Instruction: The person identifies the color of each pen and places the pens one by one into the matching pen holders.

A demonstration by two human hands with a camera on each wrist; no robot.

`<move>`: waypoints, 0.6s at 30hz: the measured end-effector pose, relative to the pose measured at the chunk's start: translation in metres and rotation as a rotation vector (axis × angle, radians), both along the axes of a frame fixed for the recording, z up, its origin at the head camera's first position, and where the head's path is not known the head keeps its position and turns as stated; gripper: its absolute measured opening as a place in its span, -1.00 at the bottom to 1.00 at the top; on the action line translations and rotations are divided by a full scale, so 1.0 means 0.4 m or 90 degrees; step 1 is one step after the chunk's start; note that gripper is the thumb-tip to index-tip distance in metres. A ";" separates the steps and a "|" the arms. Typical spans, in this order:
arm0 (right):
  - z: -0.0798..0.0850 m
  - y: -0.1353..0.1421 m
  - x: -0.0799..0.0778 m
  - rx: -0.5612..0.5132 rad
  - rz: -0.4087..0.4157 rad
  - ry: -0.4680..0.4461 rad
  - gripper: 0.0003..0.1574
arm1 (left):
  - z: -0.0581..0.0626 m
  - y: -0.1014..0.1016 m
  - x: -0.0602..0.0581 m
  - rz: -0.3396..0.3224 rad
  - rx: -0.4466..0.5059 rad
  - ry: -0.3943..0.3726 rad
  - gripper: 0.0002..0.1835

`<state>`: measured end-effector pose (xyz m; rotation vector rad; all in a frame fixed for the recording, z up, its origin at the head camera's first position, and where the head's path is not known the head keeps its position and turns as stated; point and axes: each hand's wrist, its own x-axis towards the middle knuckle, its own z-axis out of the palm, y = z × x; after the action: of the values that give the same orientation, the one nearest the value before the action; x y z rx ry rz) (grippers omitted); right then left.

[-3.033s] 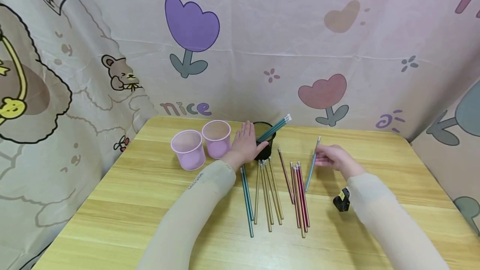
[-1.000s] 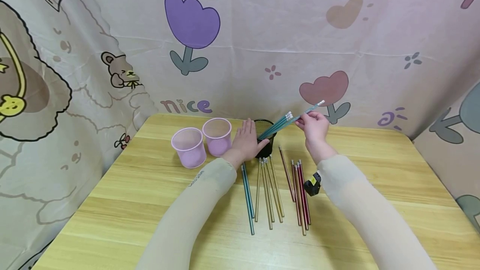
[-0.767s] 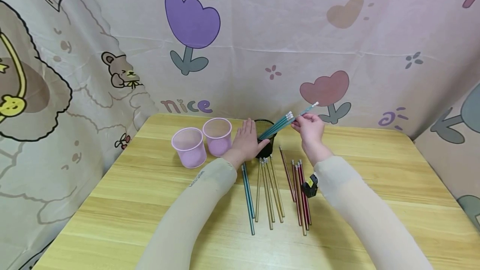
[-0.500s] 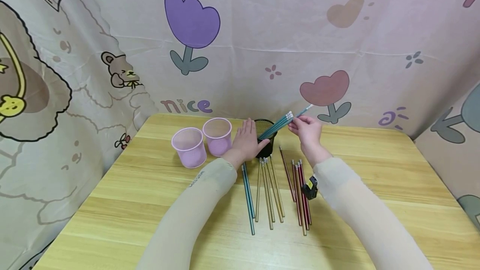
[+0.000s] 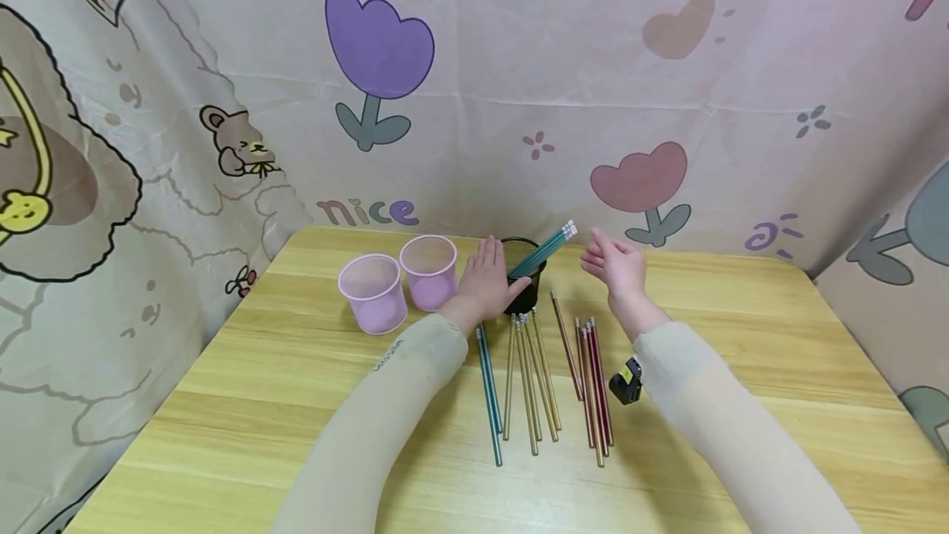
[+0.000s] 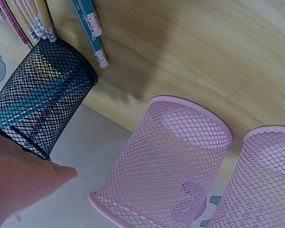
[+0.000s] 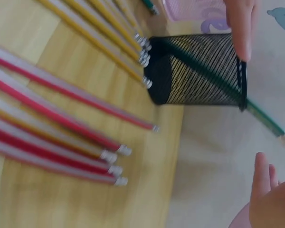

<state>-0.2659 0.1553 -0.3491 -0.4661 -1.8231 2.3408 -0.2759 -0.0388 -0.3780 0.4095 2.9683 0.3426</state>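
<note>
A black mesh pencil cup (image 5: 525,298) stands near the back of the table, with several teal pencils (image 5: 547,249) leaning in it, their white eraser ends out to the right. My left hand (image 5: 485,283) rests against the cup's left side, fingers straight and thumb across its front. My right hand (image 5: 621,269) hovers just right of the eraser ends, fingers loosely bent and holding nothing. In the right wrist view, a gap separates that hand (image 7: 275,202) from the pencil's eraser. The left wrist view shows the teal pencils through the mesh of the cup (image 6: 47,90).
Two pink mesh cups (image 5: 380,311) stand left of the left hand. In front lie two teal pencils (image 5: 489,402), several gold pencils (image 5: 530,386) and several red and copper ones (image 5: 593,390). A small black device (image 5: 626,381) is by the right sleeve. A printed cloth hangs behind.
My right hand carried a teal pencil from the right into the black cup and let go of it. It has since drawn back slightly rightward. The left hand has stayed at the cup.
</note>
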 end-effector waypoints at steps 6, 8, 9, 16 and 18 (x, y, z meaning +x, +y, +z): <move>-0.010 0.056 0.017 0.020 0.021 -0.024 -0.30 | 0.000 0.002 -0.001 0.000 0.005 0.002 -0.08; -0.012 0.074 0.024 0.019 0.023 -0.024 -0.36 | 0.002 0.004 -0.001 -0.001 0.005 0.002 -0.09; -0.014 0.082 0.026 0.019 0.023 -0.025 -0.42 | 0.002 0.005 -0.002 -0.001 0.007 0.003 -0.09; -0.018 0.127 0.047 0.003 0.025 -0.027 -0.53 | 0.002 0.017 -0.007 -0.001 0.022 0.006 -0.08; -0.018 0.139 0.053 0.002 0.022 -0.027 -0.47 | 0.000 0.022 -0.008 -0.001 0.022 0.005 -0.08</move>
<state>-0.2448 0.2108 -0.3564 -0.4910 -1.8675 2.3668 -0.2791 -0.0301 -0.3779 0.4186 2.9725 0.3937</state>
